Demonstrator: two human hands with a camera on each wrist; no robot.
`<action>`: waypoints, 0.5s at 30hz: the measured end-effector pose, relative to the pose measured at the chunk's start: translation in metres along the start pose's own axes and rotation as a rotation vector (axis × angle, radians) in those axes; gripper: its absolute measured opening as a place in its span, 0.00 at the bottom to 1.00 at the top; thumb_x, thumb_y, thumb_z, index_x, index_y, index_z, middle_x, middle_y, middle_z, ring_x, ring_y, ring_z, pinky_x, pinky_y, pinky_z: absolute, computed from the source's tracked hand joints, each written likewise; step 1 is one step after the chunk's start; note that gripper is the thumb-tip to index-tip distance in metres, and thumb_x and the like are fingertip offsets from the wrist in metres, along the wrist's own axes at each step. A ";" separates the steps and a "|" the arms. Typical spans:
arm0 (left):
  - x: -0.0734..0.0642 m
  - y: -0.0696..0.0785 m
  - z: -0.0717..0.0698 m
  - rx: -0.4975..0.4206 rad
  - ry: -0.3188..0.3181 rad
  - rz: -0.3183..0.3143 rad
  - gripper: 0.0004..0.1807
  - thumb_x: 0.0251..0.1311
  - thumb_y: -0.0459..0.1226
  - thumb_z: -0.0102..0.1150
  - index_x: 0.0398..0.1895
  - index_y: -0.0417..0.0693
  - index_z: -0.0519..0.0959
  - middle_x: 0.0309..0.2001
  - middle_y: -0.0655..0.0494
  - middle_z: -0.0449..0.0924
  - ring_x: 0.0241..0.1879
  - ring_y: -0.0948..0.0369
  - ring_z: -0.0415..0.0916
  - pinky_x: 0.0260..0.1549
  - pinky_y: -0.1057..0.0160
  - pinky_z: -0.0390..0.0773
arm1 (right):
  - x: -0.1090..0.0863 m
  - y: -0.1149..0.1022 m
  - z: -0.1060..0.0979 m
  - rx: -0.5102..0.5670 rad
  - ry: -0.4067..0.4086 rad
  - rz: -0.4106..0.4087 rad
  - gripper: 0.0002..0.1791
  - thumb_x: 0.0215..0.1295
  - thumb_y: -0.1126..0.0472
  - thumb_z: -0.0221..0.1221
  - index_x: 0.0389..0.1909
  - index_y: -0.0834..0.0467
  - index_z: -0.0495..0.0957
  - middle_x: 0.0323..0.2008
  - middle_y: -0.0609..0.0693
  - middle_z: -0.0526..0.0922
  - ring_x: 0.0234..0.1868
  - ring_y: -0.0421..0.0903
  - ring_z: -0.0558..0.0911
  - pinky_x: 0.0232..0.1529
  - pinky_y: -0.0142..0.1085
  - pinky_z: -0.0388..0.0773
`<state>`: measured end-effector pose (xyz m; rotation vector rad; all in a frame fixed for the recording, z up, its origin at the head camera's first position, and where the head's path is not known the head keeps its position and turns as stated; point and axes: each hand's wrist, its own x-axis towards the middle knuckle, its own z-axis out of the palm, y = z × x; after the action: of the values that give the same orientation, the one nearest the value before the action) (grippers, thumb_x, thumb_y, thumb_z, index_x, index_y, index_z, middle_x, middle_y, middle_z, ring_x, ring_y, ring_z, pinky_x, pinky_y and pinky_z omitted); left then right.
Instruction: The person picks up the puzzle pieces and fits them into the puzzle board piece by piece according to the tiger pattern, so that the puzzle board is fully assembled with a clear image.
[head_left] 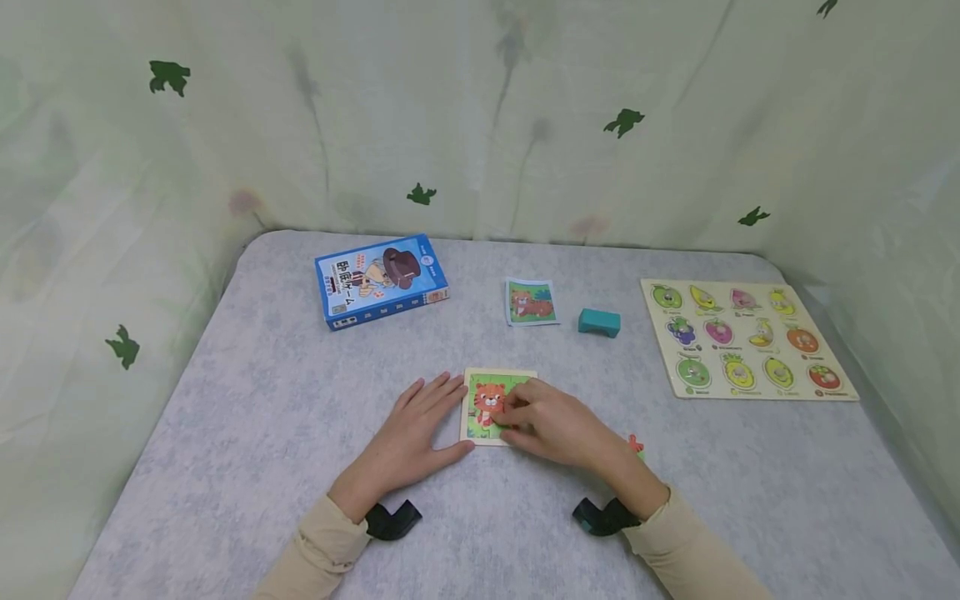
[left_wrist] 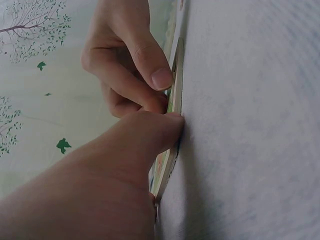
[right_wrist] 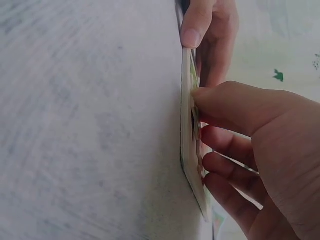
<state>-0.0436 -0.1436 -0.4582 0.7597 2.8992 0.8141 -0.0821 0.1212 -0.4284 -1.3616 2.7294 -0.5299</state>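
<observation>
A small wooden jigsaw puzzle board [head_left: 487, 372] with an orange tiger cub on green lies on the table. My left hand [head_left: 417, 431] rests at its left side, fingers stretched along the edge, thumb at the near edge. In the left wrist view that thumb [left_wrist: 167, 125] presses the board's rim [left_wrist: 163, 180]. Over the right half, my right hand [head_left: 551, 423] bends its fingers and pinches a puzzle piece, mostly hidden by the fingertips. The right wrist view has its thumb [right_wrist: 222, 102] and index finger close together at the puzzle surface, with a piece edge slightly raised there.
Part of a red and green puzzle piece [head_left: 636, 443] shows beside my right wrist. Behind the board lie a tiger picture card [head_left: 532, 302] and a teal block [head_left: 599, 322]. A blue game box [head_left: 381, 281] is back left, a wooden fruit puzzle [head_left: 660, 367] at right.
</observation>
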 end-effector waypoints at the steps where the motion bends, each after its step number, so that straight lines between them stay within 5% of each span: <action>1: 0.000 0.000 0.000 -0.001 -0.001 -0.001 0.45 0.64 0.56 0.67 0.78 0.44 0.65 0.80 0.50 0.60 0.81 0.51 0.52 0.79 0.42 0.48 | 0.000 0.000 0.000 -0.010 0.004 -0.010 0.14 0.67 0.53 0.69 0.51 0.51 0.90 0.44 0.45 0.84 0.45 0.40 0.77 0.46 0.31 0.81; 15: 0.000 0.001 -0.002 -0.003 -0.001 0.003 0.45 0.63 0.55 0.68 0.78 0.43 0.65 0.80 0.50 0.60 0.81 0.51 0.53 0.79 0.42 0.49 | -0.001 0.003 0.002 -0.046 0.027 -0.074 0.12 0.67 0.55 0.70 0.49 0.51 0.91 0.43 0.44 0.83 0.45 0.40 0.77 0.47 0.32 0.81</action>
<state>-0.0432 -0.1437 -0.4562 0.7647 2.8964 0.8176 -0.0835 0.1229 -0.4316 -1.4818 2.7376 -0.4963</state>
